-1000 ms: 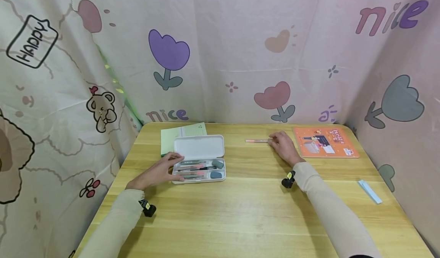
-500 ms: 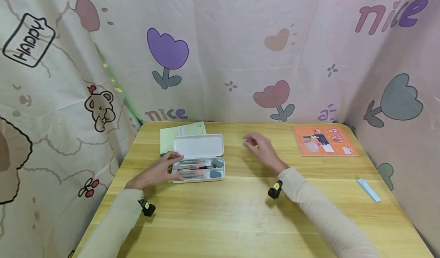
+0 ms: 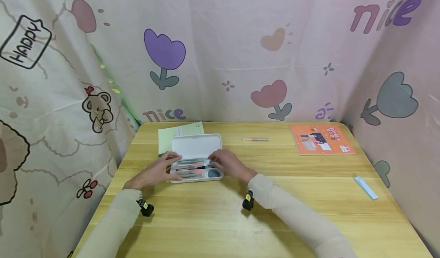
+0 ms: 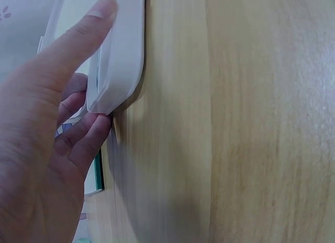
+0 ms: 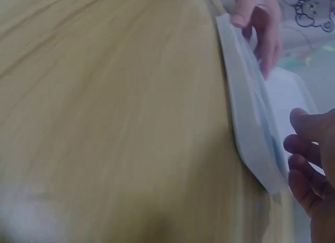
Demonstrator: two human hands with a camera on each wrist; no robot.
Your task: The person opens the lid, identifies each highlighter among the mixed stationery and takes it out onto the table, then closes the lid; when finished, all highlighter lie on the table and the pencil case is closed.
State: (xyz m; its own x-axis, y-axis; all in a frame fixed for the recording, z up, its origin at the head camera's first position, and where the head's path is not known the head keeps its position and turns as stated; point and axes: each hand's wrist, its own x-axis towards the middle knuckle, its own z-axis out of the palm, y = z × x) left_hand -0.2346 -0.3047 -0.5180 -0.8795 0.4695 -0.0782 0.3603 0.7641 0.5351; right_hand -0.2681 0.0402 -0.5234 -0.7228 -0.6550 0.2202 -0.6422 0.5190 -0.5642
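A white pencil case (image 3: pixel 196 180) lies with its lid (image 3: pixel 196 146) raised, several pens (image 3: pixel 190 166) inside and a blue-grey eraser (image 3: pixel 214 173) in its right compartment. My left hand (image 3: pixel 154 171) grips the case's left end, thumb on the front rim and fingertips against the end wall (image 4: pixel 123 59) in the left wrist view. Over the right compartment is my right hand (image 3: pixel 232 165), fingers loosely bent, covering the spot of the second eraser. In the right wrist view that hand (image 5: pixel 314 159) is at the case's end, with nothing visible between thumb and fingers.
A pink-and-clear pen (image 3: pixel 255 139) lies alone right of the case. Behind the case is a green notepad (image 3: pixel 166 136). An orange booklet (image 3: pixel 323 140) lies at the back right, and a light blue strip (image 3: pixel 366 187) near the table's right edge. Printed curtains surround the table.
My right hand has let go of the pink-and-clear pen on the table, then moved left and toward me to the case's right compartment. My left hand has stayed at the case.
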